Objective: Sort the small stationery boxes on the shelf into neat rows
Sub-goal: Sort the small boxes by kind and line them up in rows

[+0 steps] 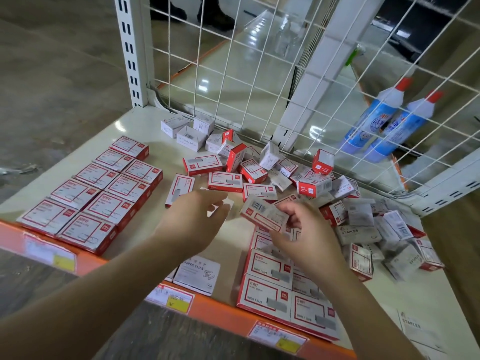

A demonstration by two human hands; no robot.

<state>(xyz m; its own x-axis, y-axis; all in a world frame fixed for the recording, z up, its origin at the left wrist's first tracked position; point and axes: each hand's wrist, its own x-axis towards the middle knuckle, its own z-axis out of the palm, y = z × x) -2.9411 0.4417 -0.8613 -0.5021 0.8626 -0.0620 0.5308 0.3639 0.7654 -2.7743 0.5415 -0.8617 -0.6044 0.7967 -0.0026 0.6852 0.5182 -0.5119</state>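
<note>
Red-and-white stationery boxes cover the cream shelf [145,131]. Two neat rows of them [96,193] lie at the left. A second neat block [283,289] sits at the front right. A loose heap [306,178] fills the back and right. My right hand [301,237] grips one box [262,213], barcode side up, above the front block. My left hand [197,219] hovers just left of it with relaxed fingers near a small white box [228,203]; whether it holds that box is unclear.
A white paper clips box [198,275] lies at the front edge. White wire mesh [259,74] backs the shelf, with two blue bottles [384,123] behind it. An orange front rail [207,310] carries price tags. A slotted upright [130,53] stands at the back left.
</note>
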